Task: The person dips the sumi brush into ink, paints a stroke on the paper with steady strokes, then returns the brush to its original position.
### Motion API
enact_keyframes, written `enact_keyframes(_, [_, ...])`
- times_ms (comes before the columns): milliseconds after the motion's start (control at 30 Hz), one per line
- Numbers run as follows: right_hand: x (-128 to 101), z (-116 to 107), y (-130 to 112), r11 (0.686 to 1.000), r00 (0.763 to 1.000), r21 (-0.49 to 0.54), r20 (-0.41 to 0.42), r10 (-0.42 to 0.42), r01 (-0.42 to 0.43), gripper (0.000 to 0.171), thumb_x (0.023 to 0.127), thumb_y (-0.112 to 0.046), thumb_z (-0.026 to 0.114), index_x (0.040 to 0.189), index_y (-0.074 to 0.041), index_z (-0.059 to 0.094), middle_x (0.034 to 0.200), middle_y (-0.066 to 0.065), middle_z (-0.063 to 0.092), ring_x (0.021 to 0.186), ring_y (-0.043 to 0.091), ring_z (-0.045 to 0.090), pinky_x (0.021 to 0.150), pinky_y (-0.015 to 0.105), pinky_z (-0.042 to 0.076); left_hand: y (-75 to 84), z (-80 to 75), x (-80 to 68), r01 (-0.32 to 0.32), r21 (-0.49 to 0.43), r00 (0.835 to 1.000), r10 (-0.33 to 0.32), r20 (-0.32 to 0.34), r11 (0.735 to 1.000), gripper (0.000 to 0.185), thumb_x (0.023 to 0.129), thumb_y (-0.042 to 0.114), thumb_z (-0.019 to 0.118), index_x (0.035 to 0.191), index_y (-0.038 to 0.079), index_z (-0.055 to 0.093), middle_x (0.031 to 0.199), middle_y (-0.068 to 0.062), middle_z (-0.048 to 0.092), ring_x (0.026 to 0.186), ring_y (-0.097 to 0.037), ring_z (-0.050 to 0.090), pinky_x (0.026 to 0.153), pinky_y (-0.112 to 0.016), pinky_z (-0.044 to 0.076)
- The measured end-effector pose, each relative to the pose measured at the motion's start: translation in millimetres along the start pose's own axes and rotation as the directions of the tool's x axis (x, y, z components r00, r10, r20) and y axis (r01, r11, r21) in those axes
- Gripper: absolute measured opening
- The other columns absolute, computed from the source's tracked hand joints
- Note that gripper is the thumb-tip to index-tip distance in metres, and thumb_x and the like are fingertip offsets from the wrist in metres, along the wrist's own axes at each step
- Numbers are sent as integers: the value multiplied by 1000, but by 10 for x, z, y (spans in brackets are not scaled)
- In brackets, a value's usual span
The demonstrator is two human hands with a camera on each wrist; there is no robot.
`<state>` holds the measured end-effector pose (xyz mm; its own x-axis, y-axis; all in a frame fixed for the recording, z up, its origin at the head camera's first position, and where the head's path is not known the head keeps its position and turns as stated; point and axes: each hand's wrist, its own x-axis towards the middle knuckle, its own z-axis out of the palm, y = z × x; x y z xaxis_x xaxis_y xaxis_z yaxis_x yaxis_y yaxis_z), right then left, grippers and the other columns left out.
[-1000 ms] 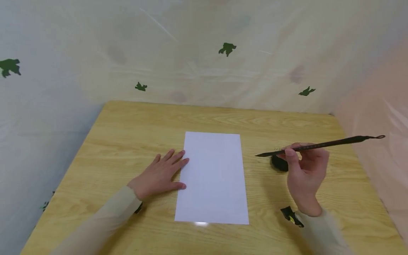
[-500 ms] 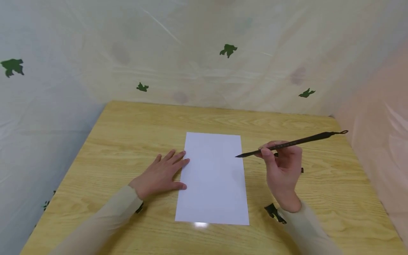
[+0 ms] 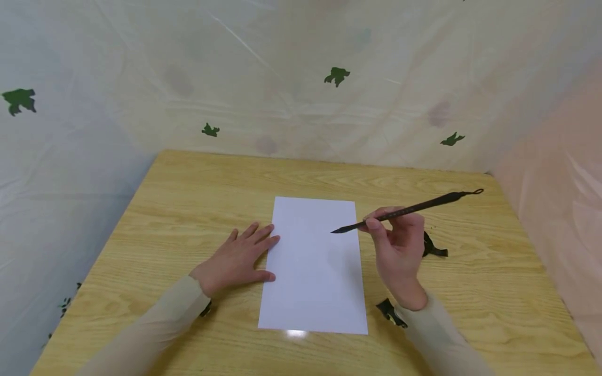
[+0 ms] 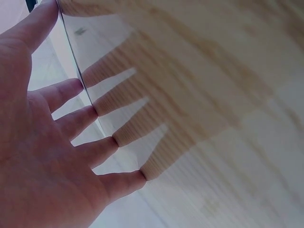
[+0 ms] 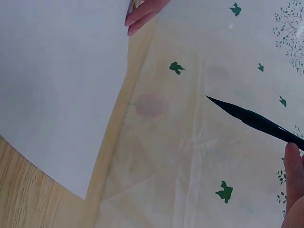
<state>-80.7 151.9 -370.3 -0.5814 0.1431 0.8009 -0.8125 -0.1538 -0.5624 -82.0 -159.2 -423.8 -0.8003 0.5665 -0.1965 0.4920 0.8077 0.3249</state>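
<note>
Wooden surface (image 3: 178, 209) carries paper (image 3: 314, 266); left hand (image 3: 237, 258) presses its 9 o'clock edge, fingers flat. Right hand (image 3: 397, 245) pinches a brush (image 3: 409, 209); only the right wrist view shows its tip (image 5: 216, 101) clearly.

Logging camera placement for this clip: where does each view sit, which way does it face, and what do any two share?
Head: looks forward and down at the table; both hands show, left hand flat beside the paper, right hand holding the brush.
Left wrist: under the palm, facing the tabletop; spread fingers show.
Right wrist: faces along the brush toward the paper; fingertips at the right edge.
Shared: head and right wrist both show brush and paper.
</note>
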Motion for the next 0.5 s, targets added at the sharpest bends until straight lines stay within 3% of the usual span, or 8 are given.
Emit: enact_keyframes(500, [-40, 204, 63, 999, 998, -41, 67, 6, -3, 46, 98, -10, 71, 104, 24, 40, 100, 10, 66, 87, 15, 69, 72, 26, 61, 6, 16, 12, 22, -5, 1000, -22, 8, 1000, 87, 91, 57, 74, 160, 17, 41, 170, -7, 27, 157, -39, 15, 117, -72, 20])
